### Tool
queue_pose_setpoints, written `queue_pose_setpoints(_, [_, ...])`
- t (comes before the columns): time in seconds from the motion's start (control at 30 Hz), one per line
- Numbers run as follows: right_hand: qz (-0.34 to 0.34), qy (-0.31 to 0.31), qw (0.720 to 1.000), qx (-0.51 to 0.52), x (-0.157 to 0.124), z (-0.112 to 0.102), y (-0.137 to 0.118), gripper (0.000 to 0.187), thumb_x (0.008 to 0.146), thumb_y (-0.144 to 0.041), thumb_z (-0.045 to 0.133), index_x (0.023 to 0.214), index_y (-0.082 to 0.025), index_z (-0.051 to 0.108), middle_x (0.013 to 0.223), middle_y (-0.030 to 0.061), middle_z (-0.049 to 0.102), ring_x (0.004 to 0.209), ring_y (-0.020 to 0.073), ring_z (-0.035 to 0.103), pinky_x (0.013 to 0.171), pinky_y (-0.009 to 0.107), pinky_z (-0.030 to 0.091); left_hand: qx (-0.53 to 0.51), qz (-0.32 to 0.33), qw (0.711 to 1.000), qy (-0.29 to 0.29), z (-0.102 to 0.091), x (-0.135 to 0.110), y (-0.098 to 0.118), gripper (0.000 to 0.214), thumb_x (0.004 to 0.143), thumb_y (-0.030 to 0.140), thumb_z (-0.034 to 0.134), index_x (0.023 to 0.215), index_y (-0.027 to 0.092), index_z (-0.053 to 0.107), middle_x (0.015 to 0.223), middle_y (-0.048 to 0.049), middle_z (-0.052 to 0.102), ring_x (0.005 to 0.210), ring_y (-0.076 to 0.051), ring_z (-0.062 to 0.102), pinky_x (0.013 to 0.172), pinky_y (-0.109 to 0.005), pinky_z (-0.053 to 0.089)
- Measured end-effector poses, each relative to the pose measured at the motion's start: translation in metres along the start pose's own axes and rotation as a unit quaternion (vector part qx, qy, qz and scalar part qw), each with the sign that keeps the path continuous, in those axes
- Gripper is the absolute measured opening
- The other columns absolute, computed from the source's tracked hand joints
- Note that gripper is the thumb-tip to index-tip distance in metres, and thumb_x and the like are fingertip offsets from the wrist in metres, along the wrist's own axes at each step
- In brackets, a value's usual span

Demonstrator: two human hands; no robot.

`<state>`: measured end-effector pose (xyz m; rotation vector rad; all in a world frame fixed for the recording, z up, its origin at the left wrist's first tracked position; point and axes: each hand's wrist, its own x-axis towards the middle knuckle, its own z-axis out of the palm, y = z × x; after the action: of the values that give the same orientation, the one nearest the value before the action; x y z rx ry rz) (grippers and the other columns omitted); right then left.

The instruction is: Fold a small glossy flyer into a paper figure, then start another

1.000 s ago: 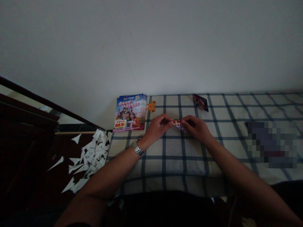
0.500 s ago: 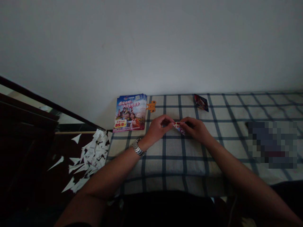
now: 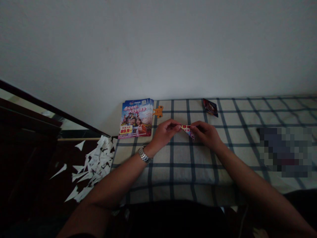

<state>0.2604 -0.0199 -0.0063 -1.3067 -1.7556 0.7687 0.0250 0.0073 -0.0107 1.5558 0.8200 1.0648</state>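
Right there, just right of centre in the frame, the small folded paper stretches between both sets of fingers! The left hand pinches its left end, thumb and fingertips clamped together; the right hand grips the right end likewise, and a patterned corner points down between them, over the checked cloth. Stacked flyers lie left of the hands, a dark folded piece upper right of them.
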Motion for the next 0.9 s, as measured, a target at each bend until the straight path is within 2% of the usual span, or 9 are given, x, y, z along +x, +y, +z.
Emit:
queue_pose_setpoints(0.33, [-0.024, 0.008, 1.0, -0.017, 0.0009, -0.0004, -0.006, 0.03, 0.099, -0.048, 0.063, 0.096, -0.021, 0.075, 0.083, 0.0051, 0.076, 0.07, 0.0193, 0.067, 0.064, 0.031, 0.051, 0.007, -0.026, 1.0, 0.012, 0.0002, 0.0001, -0.0019, 0.034, 0.094, 0.051, 0.072, 0.094, 0.017, 0.07, 0.087, -0.0043, 0.076, 0.081, -0.016, 0.072, 0.078, -0.029, 0.058])
queue_pose_setpoints(0.6, [-0.023, 0.011, 0.999, -0.035, 0.0003, -0.0003, -0.0036, 0.027, 0.098, -0.046, 0.064, 0.096, -0.021, 0.074, 0.085, 0.0053, 0.077, 0.074, 0.0203, 0.069, 0.067, 0.031, 0.052, 0.05, -0.011, 0.999, 0.0, -0.0004, -0.0013, -0.0012, 0.031, 0.097, 0.049, 0.069, 0.096, 0.018, 0.07, 0.086, -0.0039, 0.075, 0.08, -0.016, 0.071, 0.076, -0.028, 0.057])
queue_pose_setpoints(0.73, [-0.024, 0.005, 0.999, -0.04, -0.0001, -0.0012, -0.0039, 0.028, 0.098, -0.046, 0.064, 0.096, -0.021, 0.074, 0.082, 0.0046, 0.076, 0.07, 0.0192, 0.067, 0.065, 0.031, 0.051, 0.097, 0.015, 0.995, -0.008, 0.0001, -0.0029, 0.0017, 0.025, 0.099, 0.044, 0.066, 0.1, 0.019, 0.069, 0.093, -0.0044, 0.074, 0.086, -0.016, 0.071, 0.079, -0.028, 0.057])
queue_pose_setpoints(0.9, [-0.031, -0.006, 0.999, -0.035, 0.0, -0.0021, -0.0017, 0.027, 0.099, -0.047, 0.064, 0.096, -0.021, 0.073, 0.086, 0.0051, 0.077, 0.074, 0.02, 0.069, 0.069, 0.032, 0.052, 0.084, 0.012, 0.996, -0.025, 0.0017, -0.003, 0.0035, 0.022, 0.098, 0.04, 0.068, 0.104, 0.019, 0.07, 0.1, -0.0049, 0.075, 0.09, -0.016, 0.072, 0.084, -0.03, 0.059])
